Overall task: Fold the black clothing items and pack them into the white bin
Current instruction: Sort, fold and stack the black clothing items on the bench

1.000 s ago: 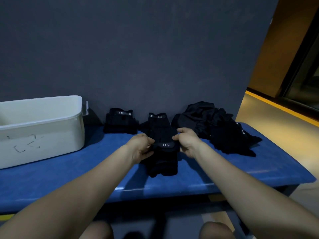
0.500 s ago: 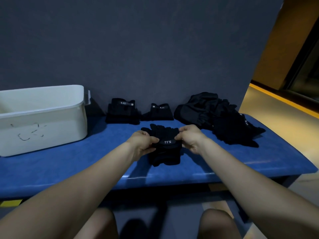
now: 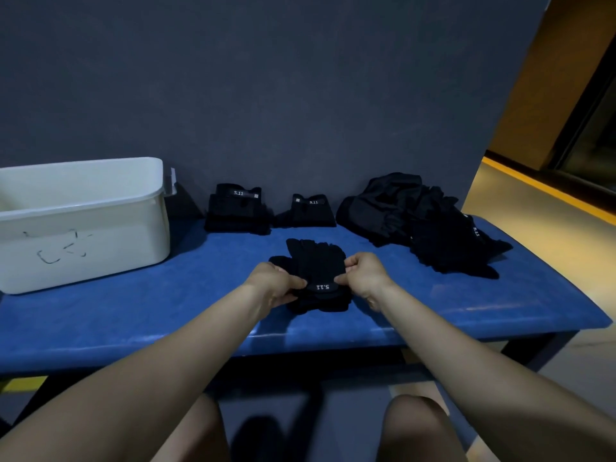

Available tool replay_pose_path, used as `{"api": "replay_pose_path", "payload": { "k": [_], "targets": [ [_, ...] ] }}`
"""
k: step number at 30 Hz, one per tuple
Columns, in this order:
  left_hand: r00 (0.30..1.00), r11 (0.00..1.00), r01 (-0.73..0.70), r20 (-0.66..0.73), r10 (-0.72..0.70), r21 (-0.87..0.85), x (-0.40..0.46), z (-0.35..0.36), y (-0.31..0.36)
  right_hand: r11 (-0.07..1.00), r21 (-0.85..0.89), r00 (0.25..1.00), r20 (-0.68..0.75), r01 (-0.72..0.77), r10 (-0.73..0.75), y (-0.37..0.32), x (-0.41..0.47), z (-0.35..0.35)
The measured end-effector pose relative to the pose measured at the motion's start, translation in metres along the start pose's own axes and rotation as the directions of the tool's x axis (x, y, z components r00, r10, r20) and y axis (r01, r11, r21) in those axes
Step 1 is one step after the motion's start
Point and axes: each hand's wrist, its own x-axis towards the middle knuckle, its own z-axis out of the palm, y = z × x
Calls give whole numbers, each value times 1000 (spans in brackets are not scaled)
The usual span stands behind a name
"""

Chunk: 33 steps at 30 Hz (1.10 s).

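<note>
Both hands on black item, mid-bench.
I see left hand (image 3: 274, 284) and right hand (image 3: 361, 277) pinching the black item (image 3: 316, 273) by its near edge on the blue bench (image 3: 166, 311); white bin (image 3: 83, 225) well left, two folded stacks (image 3: 237, 210) behind.

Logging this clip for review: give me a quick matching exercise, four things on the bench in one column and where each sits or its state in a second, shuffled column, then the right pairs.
Things:
1. white bin
2. black item with the upside-down 5.11 label
3. loose black pile
4. two folded black stacks

Places or states:
A. unfolded heap at the right end of the blue bench
B. held at both sides by the left hand and right hand
C. at the left end of the bench
D. side by side against the back wall

Pairs: 1-C, 2-B, 3-A, 4-D
</note>
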Motion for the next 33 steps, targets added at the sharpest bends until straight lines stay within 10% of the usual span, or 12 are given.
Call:
{"api": "replay_pose_path", "payload": {
  "k": [6,9,14,21,33],
  "targets": [
    [929,801,-239,-111,354,548,1,-7,-9,945,-276,980,-39,176,-194,-1,-5,-5],
    [777,508,-553,189,600,660,0,-16,-6,877,-315,929,46,362,-367,-6,-13,-19],
    [722,300,-683,552,416,666,10,-28,-9,811,-324,867,289,487,-405,-1,-20,-28],
    [715,327,-695,563,414,640,10,-32,-7,687,-456,819,409,565,-402,3,-20,-28],
    [660,80,-666,535,528,742,6,-39,-13,590,-500,769,336,634,-543,10,-24,-27]
  ]
}}
